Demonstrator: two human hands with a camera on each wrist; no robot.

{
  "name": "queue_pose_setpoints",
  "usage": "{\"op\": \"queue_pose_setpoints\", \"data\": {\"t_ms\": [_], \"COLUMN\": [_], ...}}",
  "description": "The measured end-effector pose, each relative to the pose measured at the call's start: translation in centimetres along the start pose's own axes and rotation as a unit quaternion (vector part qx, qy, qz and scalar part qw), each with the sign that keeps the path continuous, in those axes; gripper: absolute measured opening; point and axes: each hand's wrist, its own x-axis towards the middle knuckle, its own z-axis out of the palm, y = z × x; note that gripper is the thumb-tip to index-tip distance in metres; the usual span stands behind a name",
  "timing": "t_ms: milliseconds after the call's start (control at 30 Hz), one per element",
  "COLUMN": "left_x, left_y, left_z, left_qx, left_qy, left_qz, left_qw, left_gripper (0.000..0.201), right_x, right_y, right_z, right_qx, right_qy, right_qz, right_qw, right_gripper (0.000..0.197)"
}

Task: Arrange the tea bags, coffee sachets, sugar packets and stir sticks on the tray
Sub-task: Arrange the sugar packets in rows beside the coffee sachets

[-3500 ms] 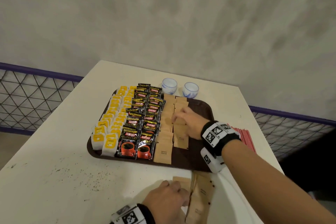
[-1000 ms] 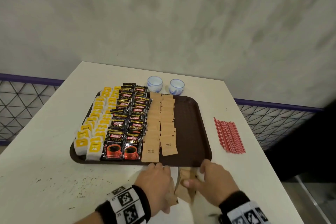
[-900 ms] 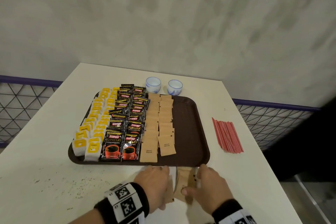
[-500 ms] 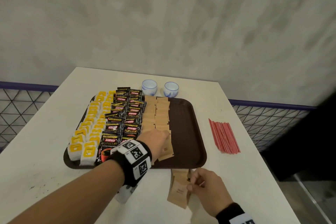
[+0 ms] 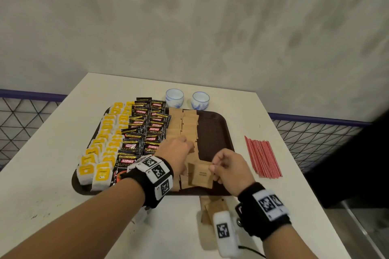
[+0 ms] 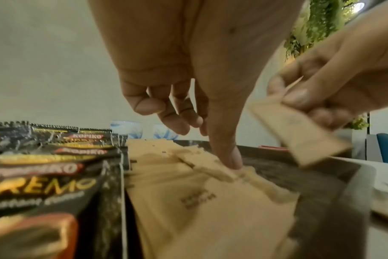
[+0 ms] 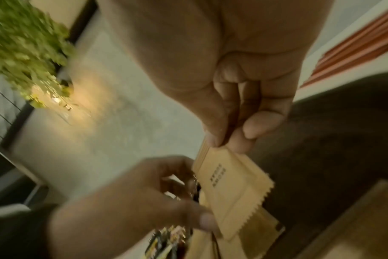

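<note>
A brown tray [image 5: 216,132] carries rows of yellow tea bags [image 5: 105,139], black coffee sachets [image 5: 147,130] and brown sugar packets [image 5: 183,124]. My left hand [image 5: 176,151] rests on the near end of the sugar rows. In the left wrist view its thumb [image 6: 230,157] presses down on a packet while the other fingers hang loosely curled. My right hand [image 5: 227,166] pinches one sugar packet [image 5: 202,174] by its edge, just above the tray's front part. The packet [image 7: 230,184] hangs from thumb and forefinger. Red stir sticks [image 5: 262,155] lie on the table to the right of the tray.
Loose sugar packets [image 5: 212,206] lie on the white table just in front of the tray. Two white-and-blue cups [image 5: 174,98] [image 5: 201,100] stand behind it. The table ends near the sticks on the right, with a mesh railing [image 5: 315,136] beyond.
My right hand has lifted a sugar packet from the loose pile on the table and carried it forward over the tray's front. The left hand has stayed on the sugar rows.
</note>
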Motion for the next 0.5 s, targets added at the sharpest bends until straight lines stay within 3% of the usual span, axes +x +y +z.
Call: {"op": "queue_pose_setpoints", "data": {"t_ms": [267, 433, 500], "left_x": [-1.2, -1.8, -1.5], "left_y": [-2.1, -1.2, -0.5], "left_z": [-1.9, -0.7, 0.2], "left_qx": [-0.043, -0.051, -0.048], "left_qy": [0.045, 0.012, -0.007], "left_qz": [-0.016, -0.020, -0.033], "left_qw": [0.998, 0.998, 0.998], "left_gripper": [0.031, 0.042, 0.048], "right_x": [3.1, 2.7, 2.7], "right_y": [0.0, 0.4, 0.3], "right_z": [4.0, 3.9, 3.3], "right_qx": [-0.075, -0.076, -0.106], "right_qy": [-0.034, -0.017, -0.005], "right_qz": [0.058, 0.077, 0.078], "right_qw": [0.995, 0.994, 0.991], "right_gripper": [0.026, 0.020, 0.031]}}
